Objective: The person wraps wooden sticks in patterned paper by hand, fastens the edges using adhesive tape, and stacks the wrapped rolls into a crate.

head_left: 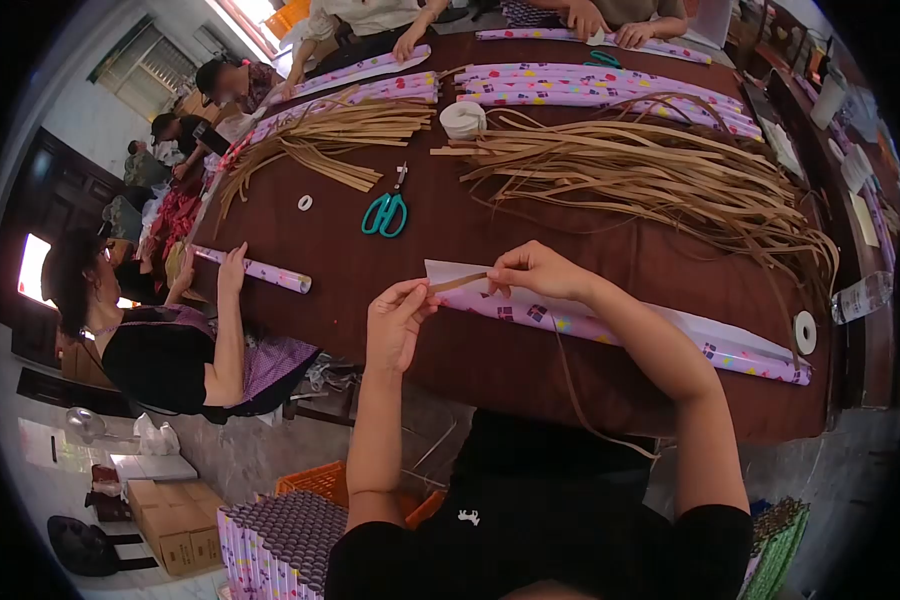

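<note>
The brown-covered tabletop (340,260) stretches out in front of me. The larger heap of tan strips (650,180) spreads over its right half, reaching toward the right edge. Patterned rolls (590,85) lie in a row beyond it, toward the far edge. My lilac patterned sheet (595,327), partly rolled with a white flap open, lies along the near edge, one end close to the near right corner. A smaller heap of strips (320,142) sits toward the far left. Teal-handled scissors (384,214) lie open left of the middle, and a white ring of tape (805,332) rests by the right edge.

A narrow brown strip (460,284) spans my two hands above the sheet's left end: my left hand (398,315) pinches it between thumb and fingers, and my right hand (535,273) grasps it in a fingertip pinch.
</note>
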Demonstrator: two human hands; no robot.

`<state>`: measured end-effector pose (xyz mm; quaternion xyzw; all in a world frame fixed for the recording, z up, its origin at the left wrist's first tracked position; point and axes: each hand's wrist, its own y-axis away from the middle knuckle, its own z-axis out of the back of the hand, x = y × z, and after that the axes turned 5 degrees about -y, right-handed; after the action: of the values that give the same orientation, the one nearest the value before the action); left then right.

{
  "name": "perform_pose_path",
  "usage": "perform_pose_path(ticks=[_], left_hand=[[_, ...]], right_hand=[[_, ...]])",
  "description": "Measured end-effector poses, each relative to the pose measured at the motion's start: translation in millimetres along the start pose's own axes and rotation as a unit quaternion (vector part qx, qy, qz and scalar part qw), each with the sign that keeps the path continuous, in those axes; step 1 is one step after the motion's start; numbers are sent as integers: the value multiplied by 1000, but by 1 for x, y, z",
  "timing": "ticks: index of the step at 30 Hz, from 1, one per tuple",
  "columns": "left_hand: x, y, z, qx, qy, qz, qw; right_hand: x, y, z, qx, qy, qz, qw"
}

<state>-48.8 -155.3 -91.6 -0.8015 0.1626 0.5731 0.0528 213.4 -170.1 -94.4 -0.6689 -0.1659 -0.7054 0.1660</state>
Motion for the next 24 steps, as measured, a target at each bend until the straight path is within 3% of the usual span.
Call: perform_pose_path(ticks=[3,7,12,18,24], left_hand=[[8,-5,8,-3,-63,-34,997],[7,-7,11,-18,-93,-34,995],[4,-9,4,-43,-131,-73,988],[7,-12,4,-33,-150,-136,979],[7,-15,9,-29,-166,-135,976]], right_hand=[[-9,-1,0,4,-84,-1,996],[-13,-3,3,-5,-97,24,995],[-14,-2,0,-2,-6,33,999],[-16,-2,0,-2,11,20,1000],[-11,-1,-1,-7,21,38,999]])
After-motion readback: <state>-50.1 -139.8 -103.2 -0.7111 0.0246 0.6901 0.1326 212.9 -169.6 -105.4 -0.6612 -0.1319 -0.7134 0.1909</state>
